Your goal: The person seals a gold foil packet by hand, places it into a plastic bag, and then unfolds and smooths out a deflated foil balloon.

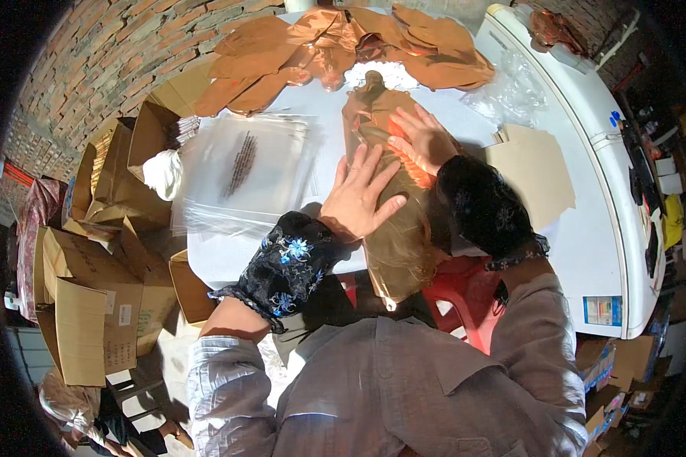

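A long brown piece of thin, shiny material (pixel 400 255), looking like a folded garment, lies lengthwise before me on the white tabletop (pixel 331 263), its near end reaching past the table edge. My left hand (pixel 364 196) rests flat on its left side with fingers spread. Higher up and to the right, my right hand (pixel 425 139) lies over it with fingers stretched out, beside a bright orange-lit patch. Neither hand grips anything. Left of my hands is a stack of clear plastic bags (pixel 278 148) with dark print; to the right lie beige card sheets (pixel 537 171).
More brown pieces (pixel 263 53) are heaped along the table's far side. Crumpled clear plastic (pixel 511 91) lies near the white appliance (pixel 587 221) on the right. Cardboard boxes (pixel 91 297) stand at left, one with a white cloth (pixel 162 175). A red stool (pixel 465 301) is under the table.
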Action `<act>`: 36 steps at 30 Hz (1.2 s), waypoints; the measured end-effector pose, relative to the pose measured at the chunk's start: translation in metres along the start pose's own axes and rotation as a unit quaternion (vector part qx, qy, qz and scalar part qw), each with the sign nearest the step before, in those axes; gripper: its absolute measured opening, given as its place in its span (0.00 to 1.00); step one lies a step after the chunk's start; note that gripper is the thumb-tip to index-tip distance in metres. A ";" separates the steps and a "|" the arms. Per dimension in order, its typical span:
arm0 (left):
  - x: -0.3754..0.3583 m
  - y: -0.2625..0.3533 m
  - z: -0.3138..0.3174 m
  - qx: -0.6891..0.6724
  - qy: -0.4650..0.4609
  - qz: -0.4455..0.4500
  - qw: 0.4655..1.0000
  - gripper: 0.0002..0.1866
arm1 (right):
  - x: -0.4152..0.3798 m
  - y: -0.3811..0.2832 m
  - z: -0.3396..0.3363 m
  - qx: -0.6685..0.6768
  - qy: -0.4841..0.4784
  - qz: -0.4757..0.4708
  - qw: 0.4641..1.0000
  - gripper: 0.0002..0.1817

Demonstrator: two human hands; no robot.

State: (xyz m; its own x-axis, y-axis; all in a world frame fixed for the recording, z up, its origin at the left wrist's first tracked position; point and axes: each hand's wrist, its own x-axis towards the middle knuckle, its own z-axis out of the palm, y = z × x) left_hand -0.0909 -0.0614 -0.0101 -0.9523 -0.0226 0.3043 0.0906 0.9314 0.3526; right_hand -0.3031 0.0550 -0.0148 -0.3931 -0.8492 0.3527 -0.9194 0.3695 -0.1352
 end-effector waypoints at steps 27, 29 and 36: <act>-0.003 -0.001 0.015 0.119 0.027 0.029 0.992 0.35 | -0.064 0.041 -0.043 0.039 0.094 0.007 0.995 0.20; -0.003 -0.001 0.015 0.121 0.024 0.028 0.992 0.35 | -0.088 0.025 -0.067 0.022 0.054 0.064 0.996 0.20; -0.002 -0.002 0.016 0.126 0.027 0.037 0.991 0.37 | -0.164 -0.011 -0.082 -0.091 0.018 0.142 0.985 0.19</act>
State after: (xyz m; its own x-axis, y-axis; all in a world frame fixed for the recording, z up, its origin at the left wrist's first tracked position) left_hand -0.0935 -0.0575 -0.0259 -0.9285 0.0363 0.3695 0.0774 0.9923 0.0971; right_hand -0.2278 0.2208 0.0045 -0.6301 -0.6890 0.3580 -0.7531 0.6547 -0.0654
